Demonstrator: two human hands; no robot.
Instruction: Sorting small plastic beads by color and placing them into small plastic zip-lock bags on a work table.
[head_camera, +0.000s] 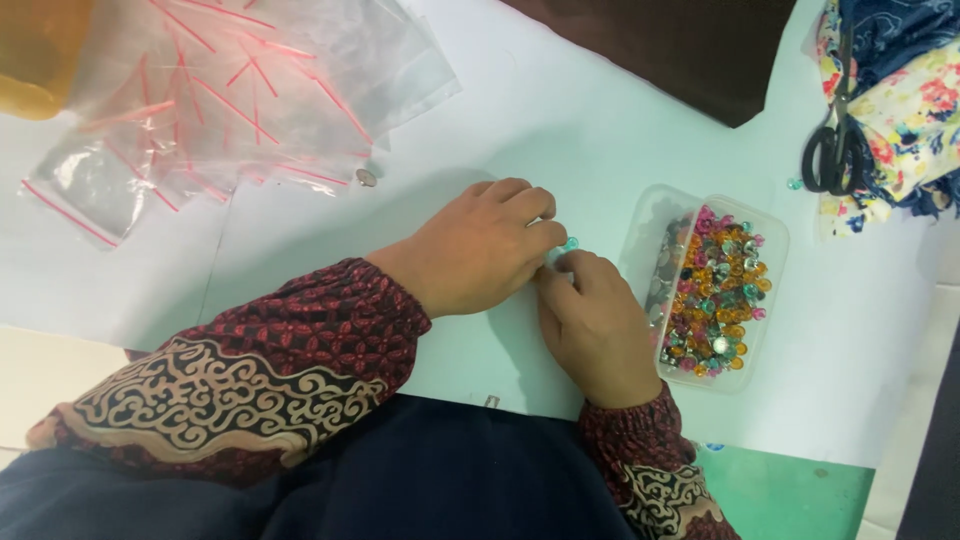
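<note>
The person sits close to the bench (560, 110), which is covered with white paper. Both sleeves are dark red with a pale pattern. The left hand (478, 250) and the right hand (598, 325) meet in the middle of the paper, fingertips touching. Their fingers are pressed together and pinch a small teal gem (570, 243) between both hands. Just beside the right hand stands a clear plastic box (770, 250) full of coloured gems. Farther left lies a pile of clear zip bags (250, 90) with red strips. At the far right, black scissors (835, 150) rest on a flowered cloth (915, 100).
</note>
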